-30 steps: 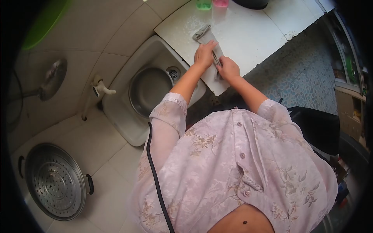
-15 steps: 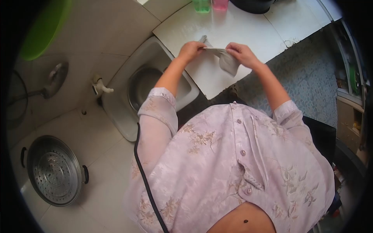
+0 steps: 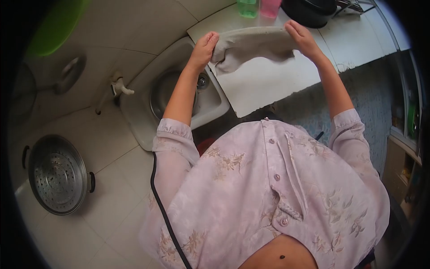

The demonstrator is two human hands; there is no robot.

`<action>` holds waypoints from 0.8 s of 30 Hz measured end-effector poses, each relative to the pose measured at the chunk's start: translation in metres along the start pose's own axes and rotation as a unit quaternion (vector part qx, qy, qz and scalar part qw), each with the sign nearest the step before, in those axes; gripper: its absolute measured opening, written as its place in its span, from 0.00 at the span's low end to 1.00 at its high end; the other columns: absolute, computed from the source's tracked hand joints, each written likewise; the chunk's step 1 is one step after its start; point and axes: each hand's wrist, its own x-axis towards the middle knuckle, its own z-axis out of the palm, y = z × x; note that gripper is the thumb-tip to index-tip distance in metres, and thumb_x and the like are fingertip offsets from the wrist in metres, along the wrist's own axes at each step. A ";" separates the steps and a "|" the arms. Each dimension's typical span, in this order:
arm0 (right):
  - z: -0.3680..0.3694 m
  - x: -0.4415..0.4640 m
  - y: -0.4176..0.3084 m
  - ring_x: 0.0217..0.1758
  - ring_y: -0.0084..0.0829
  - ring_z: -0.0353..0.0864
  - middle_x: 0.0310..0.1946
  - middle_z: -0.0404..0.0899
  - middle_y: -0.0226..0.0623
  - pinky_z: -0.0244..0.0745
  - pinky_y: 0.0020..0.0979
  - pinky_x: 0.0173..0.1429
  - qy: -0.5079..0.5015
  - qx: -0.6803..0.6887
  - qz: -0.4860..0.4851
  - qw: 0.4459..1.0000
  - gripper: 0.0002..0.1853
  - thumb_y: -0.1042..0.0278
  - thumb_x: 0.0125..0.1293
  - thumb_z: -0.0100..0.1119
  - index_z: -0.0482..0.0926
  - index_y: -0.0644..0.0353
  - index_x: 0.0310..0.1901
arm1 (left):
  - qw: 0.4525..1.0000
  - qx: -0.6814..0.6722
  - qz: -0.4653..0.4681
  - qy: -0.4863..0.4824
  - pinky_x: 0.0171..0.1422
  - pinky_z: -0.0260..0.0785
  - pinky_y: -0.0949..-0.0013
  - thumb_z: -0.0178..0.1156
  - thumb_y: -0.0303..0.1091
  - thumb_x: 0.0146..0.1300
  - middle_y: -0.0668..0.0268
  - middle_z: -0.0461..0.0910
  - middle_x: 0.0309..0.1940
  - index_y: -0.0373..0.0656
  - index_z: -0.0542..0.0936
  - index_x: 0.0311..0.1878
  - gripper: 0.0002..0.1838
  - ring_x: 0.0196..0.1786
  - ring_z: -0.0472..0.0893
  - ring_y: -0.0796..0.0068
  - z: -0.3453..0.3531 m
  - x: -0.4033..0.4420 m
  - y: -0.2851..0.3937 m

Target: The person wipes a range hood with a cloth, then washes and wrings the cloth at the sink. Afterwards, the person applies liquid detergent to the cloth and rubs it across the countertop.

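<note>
A greyish-white cloth [image 3: 255,42] is stretched between my two hands above the white countertop [image 3: 264,92]. My left hand [image 3: 205,48] is closed on its left end, near the corner of the sink. At the other end, my right hand [image 3: 304,38] pinches the cloth's upper corner. The upper edge of the cloth is pulled nearly straight, while its lower part hangs in loose folds.
Left of the counter is a sink [image 3: 215,103] with a metal basin [image 3: 168,94] in it, beside a white tap [image 3: 122,87]. A steamer pot [image 3: 58,175] stands lower left. A green container [image 3: 247,8], a pink container [image 3: 270,8] and a black pan [image 3: 309,11] sit at the back.
My hands have moved apart and farther up over the counter. The cloth, bunched and dangling before, is now spread wide between them. The view has shifted slightly.
</note>
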 end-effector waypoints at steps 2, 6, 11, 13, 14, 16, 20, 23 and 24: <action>0.007 0.013 -0.008 0.29 0.19 0.62 0.23 0.67 0.27 0.62 0.23 0.36 0.000 0.002 -0.053 0.999 0.13 0.60 0.64 0.45 0.69 0.63 0.33 | 1.000 0.017 0.009 0.020 0.33 0.59 0.81 0.49 0.41 0.63 0.77 0.65 0.25 0.39 0.72 0.34 0.13 0.28 0.62 0.87 -0.004 -0.005 0.009; 0.007 0.026 -0.048 0.28 0.25 0.68 0.23 0.71 0.34 0.64 0.24 0.38 -0.230 -0.104 0.061 0.966 0.12 0.63 0.54 0.58 0.74 0.64 0.33 | 0.996 0.084 0.005 -0.036 0.34 0.60 0.80 0.55 0.37 0.58 0.76 0.69 0.25 0.40 0.72 0.33 0.10 0.29 0.65 0.88 -0.036 0.000 0.021; 0.034 0.098 -0.007 0.38 0.41 0.74 0.31 0.77 0.40 0.68 0.34 0.41 -0.105 -0.334 -0.122 0.929 0.11 0.73 0.45 0.58 0.79 0.58 0.34 | 0.929 0.366 0.055 0.015 0.35 0.66 0.75 0.59 0.29 0.48 0.68 0.77 0.25 0.41 0.78 0.33 0.07 0.29 0.74 0.80 -0.088 0.045 0.021; 0.043 0.115 -0.015 0.34 0.39 0.74 0.31 0.75 0.40 0.68 0.33 0.40 -0.058 -0.316 -0.150 0.935 0.10 0.73 0.48 0.57 0.78 0.59 0.35 | 0.924 0.362 0.109 0.060 0.35 0.67 0.73 0.58 0.28 0.48 0.68 0.78 0.26 0.43 0.78 0.33 0.07 0.29 0.75 0.78 -0.102 0.058 0.021; 0.048 0.123 -0.018 0.31 0.38 0.73 0.30 0.73 0.40 0.68 0.31 0.39 -0.009 -0.295 -0.173 0.940 0.10 0.74 0.50 0.56 0.78 0.60 0.36 | 0.894 0.407 0.141 0.122 0.36 0.67 0.71 0.56 0.26 0.48 0.67 0.78 0.27 0.45 0.79 0.32 0.07 0.31 0.76 0.74 -0.103 0.060 0.030; 0.062 0.119 -0.018 0.34 0.39 0.74 0.33 0.74 0.39 0.68 0.32 0.40 -0.005 -0.243 -0.130 0.961 0.10 0.75 0.51 0.53 0.78 0.58 0.37 | 0.858 0.447 0.171 0.186 0.37 0.68 0.69 0.54 0.25 0.47 0.66 0.78 0.28 0.48 0.79 0.31 0.08 0.32 0.76 0.70 -0.105 0.064 0.027; 0.100 0.094 0.026 0.45 0.37 0.72 0.38 0.75 0.37 0.68 0.34 0.47 0.044 -0.321 -0.152 0.934 0.12 0.77 0.50 0.47 0.80 0.53 0.33 | 0.853 0.463 0.119 0.210 0.39 0.67 0.62 0.49 0.23 0.48 0.62 0.77 0.30 0.50 0.79 0.29 0.11 0.36 0.75 0.59 -0.086 0.060 -0.036; 0.117 0.069 0.080 0.51 0.39 0.69 0.45 0.73 0.38 0.65 0.32 0.52 -0.011 -0.353 -0.155 0.922 0.14 0.75 0.53 0.43 0.78 0.52 0.37 | 0.860 0.481 0.094 0.143 0.43 0.66 0.63 0.47 0.21 0.49 0.57 0.76 0.37 0.47 0.77 0.33 0.12 0.41 0.75 0.56 -0.073 0.045 -0.109; 0.119 0.057 0.083 0.56 0.39 0.65 0.50 0.70 0.37 0.62 0.32 0.56 -0.013 -0.279 -0.078 0.957 0.17 0.78 0.52 0.43 0.77 0.53 0.42 | 0.860 0.481 0.092 0.142 0.43 0.66 0.63 0.47 0.21 0.49 0.57 0.76 0.37 0.47 0.77 0.33 0.12 0.41 0.75 0.56 -0.066 0.038 -0.117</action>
